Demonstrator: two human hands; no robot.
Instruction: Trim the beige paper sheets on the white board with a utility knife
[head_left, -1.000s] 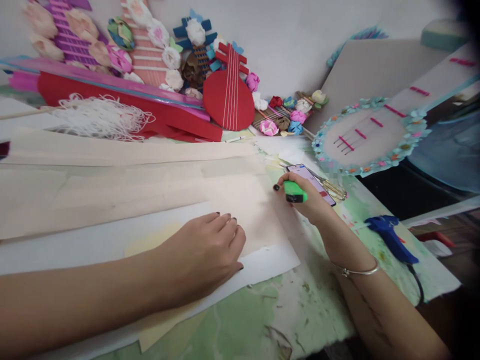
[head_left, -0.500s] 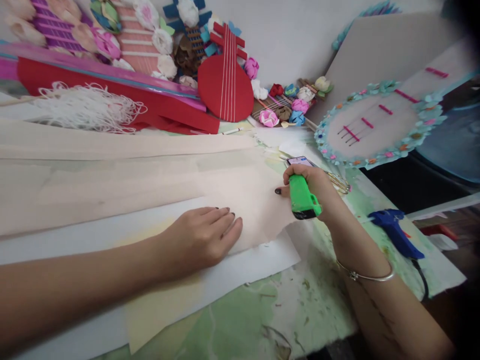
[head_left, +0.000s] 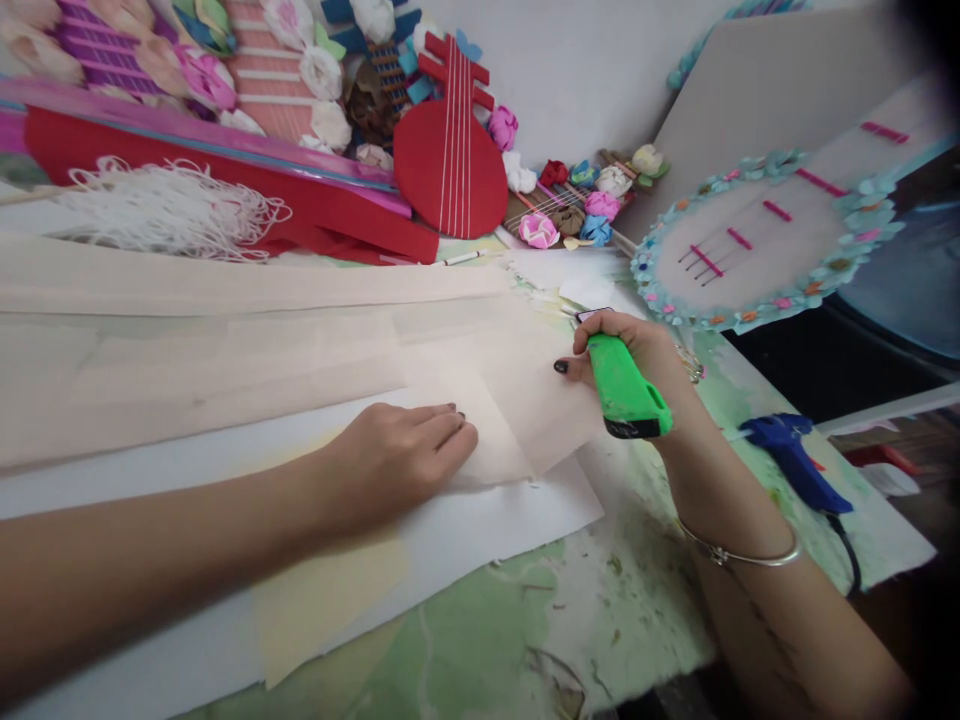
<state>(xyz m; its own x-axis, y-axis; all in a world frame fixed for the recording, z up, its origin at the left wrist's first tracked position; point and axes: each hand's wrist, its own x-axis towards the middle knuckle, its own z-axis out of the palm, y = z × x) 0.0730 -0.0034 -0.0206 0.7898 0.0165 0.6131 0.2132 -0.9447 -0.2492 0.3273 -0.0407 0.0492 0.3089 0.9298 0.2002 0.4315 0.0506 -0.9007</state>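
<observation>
My left hand (head_left: 409, 450) rests palm down on the lower edge of pale translucent sheeting (head_left: 315, 360), its fingers bent and close together. Whether it pinches the sheeting is hard to see. White paper (head_left: 457, 530) and a yellow piece (head_left: 330, 610) lie underneath. To the right, my right hand (head_left: 637, 350) is wrapped round a bright green tool (head_left: 626, 390) with a black end, held above the sheeting's right end. A phone (head_left: 592, 315) is mostly hidden behind that hand.
A blue glue gun (head_left: 799, 460) lies at the right with its cord. White string (head_left: 180, 210), a red lute-shaped piece (head_left: 452, 165) and paper flowers (head_left: 540, 228) line the back. A flower-rimmed board (head_left: 750, 245) leans at the right.
My right hand has shifted slightly right with the green tool. My left fingers have drawn in a little, and a fold or edge now shows in the sheeting between the hands.
</observation>
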